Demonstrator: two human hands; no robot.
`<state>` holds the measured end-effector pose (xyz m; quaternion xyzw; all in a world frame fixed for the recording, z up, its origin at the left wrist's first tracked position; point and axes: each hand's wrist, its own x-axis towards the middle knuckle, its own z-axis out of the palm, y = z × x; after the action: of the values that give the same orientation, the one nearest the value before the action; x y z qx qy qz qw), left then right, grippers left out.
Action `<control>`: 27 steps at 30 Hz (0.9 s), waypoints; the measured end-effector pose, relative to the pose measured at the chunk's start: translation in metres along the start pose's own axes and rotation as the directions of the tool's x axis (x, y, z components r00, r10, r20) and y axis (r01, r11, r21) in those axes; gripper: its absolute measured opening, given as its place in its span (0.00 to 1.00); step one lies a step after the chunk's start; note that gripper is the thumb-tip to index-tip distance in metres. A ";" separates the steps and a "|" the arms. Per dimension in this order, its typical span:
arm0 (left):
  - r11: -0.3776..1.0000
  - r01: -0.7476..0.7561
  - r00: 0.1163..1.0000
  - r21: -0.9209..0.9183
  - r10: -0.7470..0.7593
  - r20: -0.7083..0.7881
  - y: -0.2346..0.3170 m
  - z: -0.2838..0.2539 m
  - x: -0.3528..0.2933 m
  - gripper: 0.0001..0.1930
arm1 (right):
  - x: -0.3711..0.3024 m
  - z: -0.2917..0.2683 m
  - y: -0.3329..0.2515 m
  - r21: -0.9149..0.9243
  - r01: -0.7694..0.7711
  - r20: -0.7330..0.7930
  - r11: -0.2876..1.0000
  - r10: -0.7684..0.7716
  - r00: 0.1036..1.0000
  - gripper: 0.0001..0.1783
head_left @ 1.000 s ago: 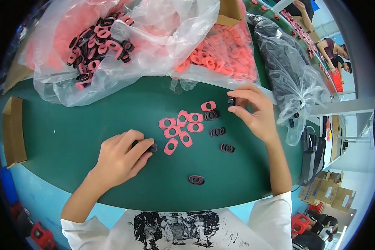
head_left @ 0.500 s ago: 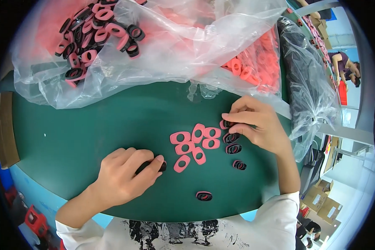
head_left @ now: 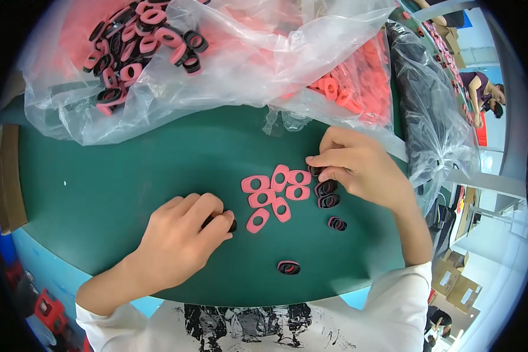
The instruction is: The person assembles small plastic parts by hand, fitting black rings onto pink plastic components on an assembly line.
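Several pink oval foam rings point(head_left: 276, 196) lie flat in a cluster on the green table mat point(head_left: 129, 176). My left hand point(head_left: 179, 237) rests to their left, fingers curled over a small black ring point(head_left: 232, 224) that is mostly hidden. My right hand point(head_left: 358, 167) sits at the cluster's right side, fingertips pinching a black ring point(head_left: 315, 171). Black-and-pink rings point(head_left: 327, 195) lie just below that hand, with one more point(head_left: 337, 223) lower down and another point(head_left: 288, 267) near the mat's front edge.
A clear plastic bag point(head_left: 229, 64) of pink and black rings spreads across the back of the table, with loose rings point(head_left: 129, 53) on top at the left. A dark plastic bag point(head_left: 434, 111) stands at the right. Cardboard point(head_left: 9, 176) lines the left edge. Other people point(head_left: 487, 97) work far right.
The view has shifted closer and lower on the table. My right hand has moved down to the cluster's right edge. My left hand stays curled beside the pink rings.
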<state>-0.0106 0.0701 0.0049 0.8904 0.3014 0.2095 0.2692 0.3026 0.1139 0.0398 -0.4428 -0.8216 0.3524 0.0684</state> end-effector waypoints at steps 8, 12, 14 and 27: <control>0.999 -0.026 0.999 0.034 0.028 -0.041 0.005 0.003 -0.001 0.14 | -0.012 0.013 0.017 0.204 0.048 -0.100 0.978 -0.028 0.995 0.22; 0.995 0.084 0.995 0.061 -0.080 -0.060 0.025 0.007 -0.008 0.15 | -0.018 0.023 0.018 0.044 0.146 -0.215 0.988 -0.133 0.967 0.21; 0.993 0.104 0.994 0.059 -0.103 -0.033 0.031 0.010 -0.017 0.18 | -0.019 0.025 0.023 -0.148 0.192 -0.262 0.970 -0.225 0.939 0.18; 0.978 0.155 0.987 0.141 -0.149 -0.055 0.065 0.029 -0.046 0.19 | -0.068 0.050 0.048 -0.126 -0.014 -0.681 0.992 -0.076 0.728 0.15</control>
<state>-0.0015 -0.0138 0.0119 0.8771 0.3889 0.1854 0.2124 0.3550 0.0528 -0.0146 -0.5308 -0.7659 0.1124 0.3449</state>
